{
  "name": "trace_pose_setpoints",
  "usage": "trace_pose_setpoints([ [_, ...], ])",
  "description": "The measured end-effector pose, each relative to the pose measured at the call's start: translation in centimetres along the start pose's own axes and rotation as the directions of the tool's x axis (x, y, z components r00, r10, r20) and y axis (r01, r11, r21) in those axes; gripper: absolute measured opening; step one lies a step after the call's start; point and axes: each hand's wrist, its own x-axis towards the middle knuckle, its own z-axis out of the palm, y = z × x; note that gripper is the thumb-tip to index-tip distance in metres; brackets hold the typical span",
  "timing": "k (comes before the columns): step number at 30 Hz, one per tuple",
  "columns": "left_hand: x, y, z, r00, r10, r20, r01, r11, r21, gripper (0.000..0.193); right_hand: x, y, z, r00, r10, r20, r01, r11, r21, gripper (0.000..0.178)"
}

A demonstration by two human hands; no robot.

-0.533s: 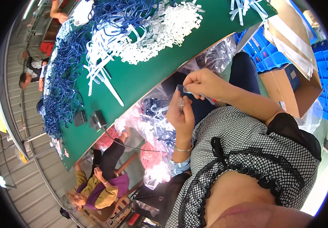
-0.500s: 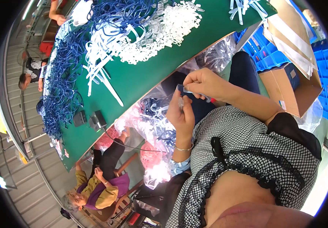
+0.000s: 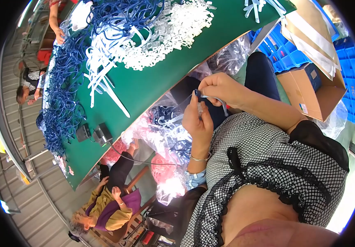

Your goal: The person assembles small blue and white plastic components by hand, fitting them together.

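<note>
My left hand (image 3: 198, 123) is raised in front of my chest, fingers closed on a small clear plastic piece (image 3: 200, 108). My right hand (image 3: 220, 87) is just above it, pinching a thin blue cord (image 3: 197, 94) and a white strip (image 3: 223, 106) that hangs down from my fingers. The two hands touch over my lap, below the edge of the green table (image 3: 153, 88). On the table lie a heap of clear plastic clips (image 3: 167, 33), white strips (image 3: 103, 80) and a long pile of blue cords (image 3: 64, 94).
A seated person (image 3: 107, 201) is at the table's near end, and other people (image 3: 29, 88) work further along it. Clear bags of parts (image 3: 167, 140) lie under the table. An open cardboard box (image 3: 313, 92) and blue crates (image 3: 286, 53) stand to my right.
My hands stay together at the same spot. The right fingers have shifted slightly on the cord and strip.
</note>
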Motion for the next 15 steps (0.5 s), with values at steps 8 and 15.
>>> trace_pose_setpoints([
  [8, 0.2, -1.0, -0.7, 0.999, -0.045, -0.008, 0.044, 0.997, -0.068, 0.027, -0.3, -0.3, -0.3, 0.996, -0.064, 0.069, 0.068, 0.996, -0.055, 0.015],
  [15, 0.8, -0.5, -3.6, 0.922, -0.268, 0.278, 0.372, 0.81, -0.454, 0.016, -0.9, -2.2, -1.0, 0.954, 0.013, 0.3, 0.059, 0.972, -0.228, 0.017],
])
